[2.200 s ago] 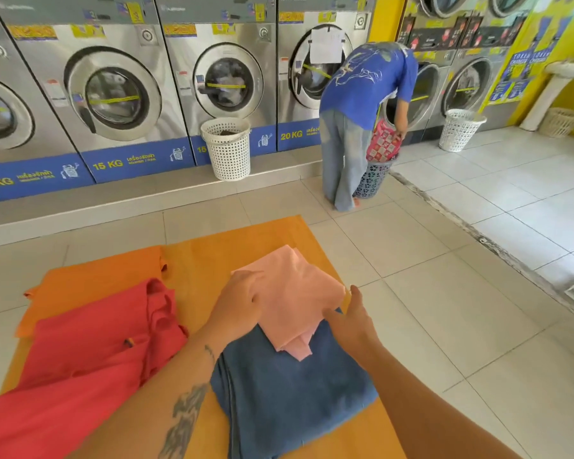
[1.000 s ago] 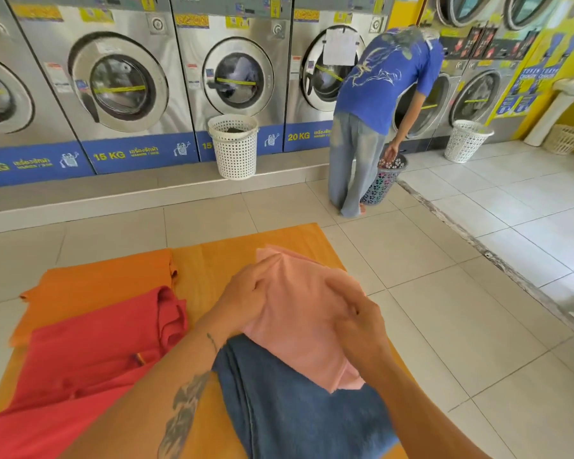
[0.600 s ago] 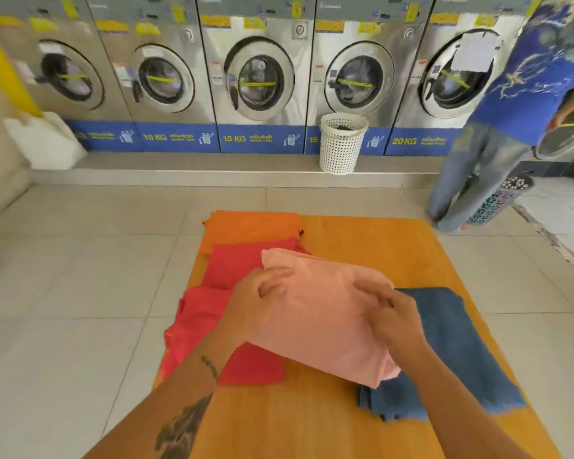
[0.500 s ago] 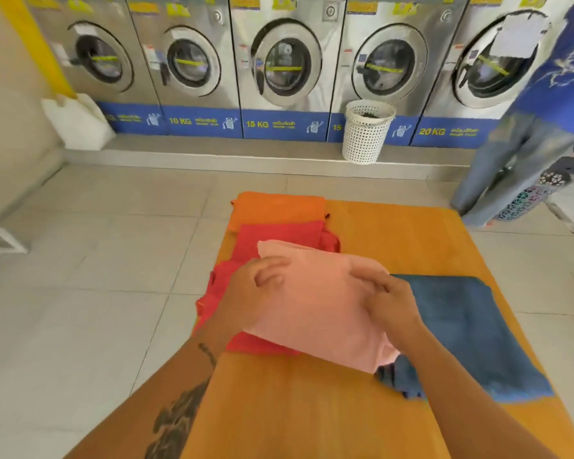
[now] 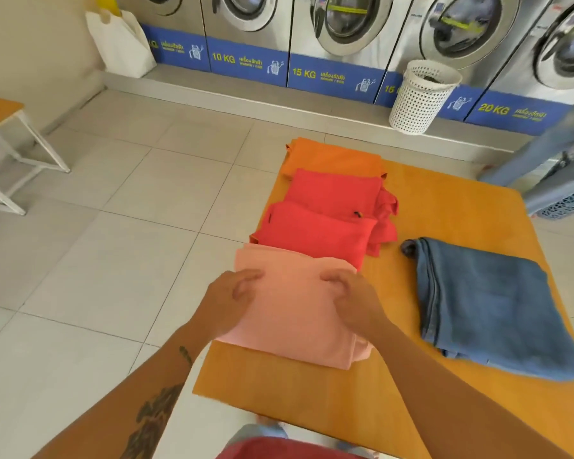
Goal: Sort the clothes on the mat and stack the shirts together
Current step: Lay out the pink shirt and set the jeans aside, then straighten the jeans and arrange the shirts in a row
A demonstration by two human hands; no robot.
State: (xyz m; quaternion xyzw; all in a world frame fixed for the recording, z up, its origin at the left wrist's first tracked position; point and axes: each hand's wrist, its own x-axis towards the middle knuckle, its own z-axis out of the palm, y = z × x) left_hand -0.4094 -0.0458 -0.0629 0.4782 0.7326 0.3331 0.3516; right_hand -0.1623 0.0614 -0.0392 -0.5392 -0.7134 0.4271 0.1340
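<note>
Head view: both hands, left point(image 5: 227, 298) and right point(image 5: 353, 298), flat on top of the folded pink shirt point(image 5: 292, 313), fingers bent, gripping nothing for sure. Pink shirt at the near left of the orange mat point(image 5: 444, 207), its far edge over the red shirts point(image 5: 325, 220), orange shirt point(image 5: 332, 157) behind. Blue jeans point(image 5: 484, 306) apart on the right. Could slide off crooked or come unfolded if pushed too hard.

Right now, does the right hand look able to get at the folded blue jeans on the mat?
Probably yes. The right hand rests on the pink shirt, and the blue jeans lie just to its right on the orange mat, with nothing between them.
</note>
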